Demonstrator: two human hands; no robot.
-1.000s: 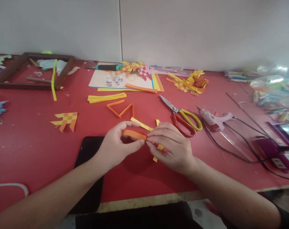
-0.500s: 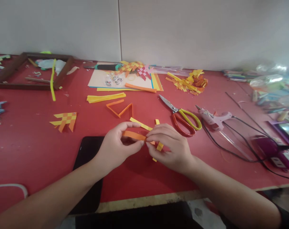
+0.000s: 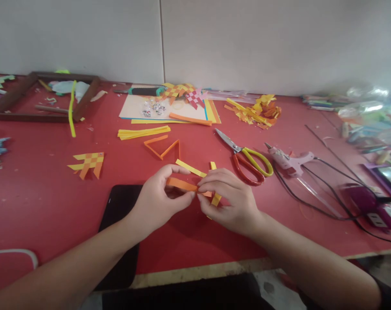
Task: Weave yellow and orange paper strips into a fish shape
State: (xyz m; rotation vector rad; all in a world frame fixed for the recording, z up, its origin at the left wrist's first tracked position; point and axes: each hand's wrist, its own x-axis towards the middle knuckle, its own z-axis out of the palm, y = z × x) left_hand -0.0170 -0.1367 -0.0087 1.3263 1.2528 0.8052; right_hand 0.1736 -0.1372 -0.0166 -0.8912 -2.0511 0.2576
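My left hand pinches an orange paper strip between thumb and forefinger, just above the red table. My right hand meets it fingertip to fingertip and pinches crossed yellow and orange strips. A yellow strip pokes out behind both hands. Where the strips join is hidden by my fingers.
A black phone lies under my left forearm. Scissors and a pink glue gun with cables lie to the right. A woven paper fish, folded orange strip, yellow strips, paper sheets and a wooden frame lie beyond.
The yellow strip ends under my right hand have lifted slightly. Both hands stay pinched together in almost the same place.
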